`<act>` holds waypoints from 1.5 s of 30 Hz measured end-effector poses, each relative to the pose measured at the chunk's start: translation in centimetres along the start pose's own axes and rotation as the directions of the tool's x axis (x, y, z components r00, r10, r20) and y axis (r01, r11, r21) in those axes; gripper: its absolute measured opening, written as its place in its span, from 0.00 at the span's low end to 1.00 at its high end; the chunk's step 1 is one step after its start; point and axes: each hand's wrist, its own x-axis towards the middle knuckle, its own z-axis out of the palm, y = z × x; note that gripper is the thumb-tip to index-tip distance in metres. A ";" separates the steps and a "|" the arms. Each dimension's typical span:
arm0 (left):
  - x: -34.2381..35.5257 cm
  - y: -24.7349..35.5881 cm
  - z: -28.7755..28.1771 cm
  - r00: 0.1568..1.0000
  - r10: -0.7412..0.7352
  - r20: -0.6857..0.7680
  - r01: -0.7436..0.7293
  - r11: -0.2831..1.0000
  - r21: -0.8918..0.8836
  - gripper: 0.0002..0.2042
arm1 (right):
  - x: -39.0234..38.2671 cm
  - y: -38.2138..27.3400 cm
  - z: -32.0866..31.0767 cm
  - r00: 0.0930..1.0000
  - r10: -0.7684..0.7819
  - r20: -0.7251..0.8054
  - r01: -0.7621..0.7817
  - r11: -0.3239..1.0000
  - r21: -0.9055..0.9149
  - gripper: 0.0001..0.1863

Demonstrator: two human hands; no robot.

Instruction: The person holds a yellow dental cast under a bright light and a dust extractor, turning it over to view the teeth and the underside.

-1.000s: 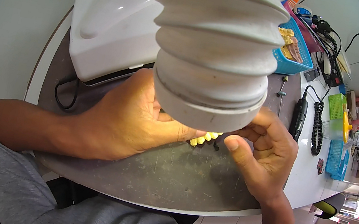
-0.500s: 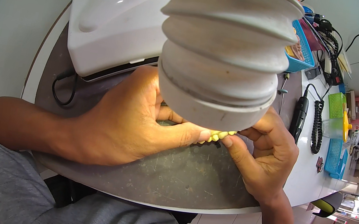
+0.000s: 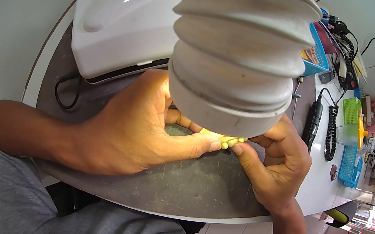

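Between my two hands is a yellow dental model (image 3: 226, 141), a small piece with a row of rounded, tooth-like bumps. My left hand (image 3: 144, 132) pinches its left side, thumb along the near edge and fingers curled behind. At the other end, my right hand (image 3: 280, 158) grips it between thumb and bent index finger. A white corrugated hose (image 3: 239, 51) hangs directly over the piece, and its round mouth (image 3: 223, 115) hides the far part of the model and some of my fingertips. Bright light falls on the model and my fingers.
A white machine housing (image 3: 120, 15) stands at the back left, with a black cable (image 3: 67, 96). To the right lie a black handpiece (image 3: 314, 120) with a coiled cord (image 3: 331, 132), a thin tool (image 3: 296, 93), blue baskets (image 3: 351, 163) and a green basket (image 3: 350, 110). The grey mat (image 3: 174, 190) is scratched.
The yellow model has tilted or turned slightly between my fingers, so more of its surface shows beside my left thumb. Both hands keep their grip in nearly the same place.
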 end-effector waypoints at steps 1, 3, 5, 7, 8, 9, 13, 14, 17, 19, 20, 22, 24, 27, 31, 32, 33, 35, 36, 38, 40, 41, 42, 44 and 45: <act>0.0 0.1 0.0 1.000 -0.003 0.001 0.003 1.000 0.006 0.18 | 0.0 0.0 0.0 1.000 0.003 -0.003 -0.003 1.000 -0.006 0.16; 0.0 0.3 0.0 1.000 -0.009 0.003 0.009 1.000 0.017 0.17 | -0.1 0.0 0.0 1.000 0.016 -0.012 -0.016 1.000 -0.008 0.16; 0.0 0.5 -0.1 0.998 -0.061 0.013 0.061 0.998 -0.013 0.17 | 0.0 0.0 -0.1 1.000 0.018 0.003 -0.018 0.999 -0.030 0.16; 0.1 0.5 -0.1 0.997 -0.078 0.009 0.078 0.996 -0.052 0.16 | 0.1 -0.1 -0.4 0.999 0.017 0.037 -0.014 0.997 -0.070 0.17; 0.1 0.5 0.0 0.998 -0.070 -0.001 0.070 0.995 -0.077 0.14 | 0.2 -0.2 -0.5 0.998 0.046 0.051 -0.044 0.999 -0.026 0.17; 0.2 0.5 0.0 1.000 -0.017 -0.004 0.016 0.994 -0.106 0.14 | 0.2 -0.3 -0.5 0.995 0.088 0.057 -0.089 0.996 0.029 0.18; 0.6 0.3 0.1 0.998 -0.047 -0.041 0.038 0.981 -0.193 0.14 | 0.3 -0.8 0.0 0.977 0.205 0.054 -0.212 0.939 0.270 0.20; 0.6 0.3 0.2 0.994 -0.100 -0.041 0.085 0.961 -0.263 0.13 | 0.3 -0.9 0.1 0.970 0.241 0.037 -0.241 0.927 0.288 0.20; 0.7 0.6 0.2 0.976 -0.214 0.032 0.208 0.887 -0.412 0.13 | 0.3 -1.1 0.1 0.949 0.313 0.032 -0.307 0.898 0.316 0.19; 0.7 0.8 0.2 0.967 -0.250 0.042 0.243 0.866 -0.438 0.13 | 0.5 -1.0 -0.2 0.939 0.334 0.083 -0.343 0.886 0.313 0.19; 0.6 0.9 0.2 0.966 -0.258 0.016 0.240 0.872 -0.427 0.12 | 0.5 -0.9 -0.4 0.945 0.314 0.091 -0.327 0.889 0.322 0.19; 0.6 0.8 0.2 0.974 -0.226 -0.026 0.203 0.917 -0.342 0.12 | 0.5 -0.9 -0.6 0.944 0.315 0.097 -0.328 0.870 0.367 0.18; 0.6 0.7 0.0 0.989 -0.137 -0.052 0.126 0.977 -0.173 0.13 | 0.4 -0.7 -0.7 0.936 0.343 0.076 -0.346 0.863 0.368 0.18; 0.4 0.4 -0.1 0.995 -0.097 -0.014 0.096 0.993 -0.063 0.22 | 0.3 -0.6 -0.6 0.933 0.353 0.062 -0.347 0.847 0.402 0.17; 0.0 0.5 -0.7 0.991 0.103 0.090 -0.129 0.919 0.373 0.28 | 0.3 -0.5 -0.7 0.926 0.368 0.081 -0.367 0.834 0.412 0.16; 0.0 0.5 -0.7 0.994 0.074 0.083 -0.101 0.911 0.400 0.27 | 0.3 -0.5 -0.7 0.925 0.372 0.080 -0.371 0.836 0.404 0.16; 0.1 0.5 -0.8 0.991 0.096 0.090 -0.125 0.900 0.418 0.26 | 0.3 -0.5 -0.7 0.924 0.373 0.080 -0.372 0.832 0.411 0.16; 0.1 0.4 -0.8 0.989 0.120 0.087 -0.147 0.884 0.444 0.24 | 0.3 -0.5 -0.7 0.924 0.373 0.082 -0.371 0.828 0.421 0.16; 0.1 0.4 -0.7 0.989 0.122 0.078 -0.144 0.881 0.450 0.23 | 0.3 -0.6 -0.7 0.925 0.371 0.084 -0.370 0.827 0.424 0.16; 0.1 0.3 -0.7 0.991 0.119 0.066 -0.136 0.880 0.455 0.22 | 0.3 -0.5 -0.8 0.924 0.371 0.088 -0.372 0.825 0.426 0.16; 0.1 0.3 -0.6 0.989 0.130 0.067 -0.146 0.890 0.431 0.21 | 0.3 -0.4 -0.8 0.924 0.371 0.094 -0.373 0.817 0.440 0.16; 0.1 0.3 -0.6 0.992 0.107 0.062 -0.124 0.887 0.446 0.21 | 0.3 -0.4 -0.8 0.921 0.378 0.097 -0.381 0.818 0.430 0.16; 0.1 0.3 -0.6 0.992 0.107 0.063 -0.124 0.889 0.442 0.21 | 0.3 -0.4 -0.8 0.919 0.381 0.101 -0.385 0.814 0.434 0.16; 0.1 0.4 -0.6 0.994 0.091 0.066 -0.110 0.895 0.432 0.20 | 0.2 -0.2 -0.8 0.920 0.378 0.105 -0.383 0.811 0.443 0.16; 0.1 0.4 -0.7 0.995 0.075 0.068 -0.097 0.900 0.425 0.20 | 0.2 -0.1 -0.8 0.922 0.371 0.106 -0.378 0.811 0.447 0.16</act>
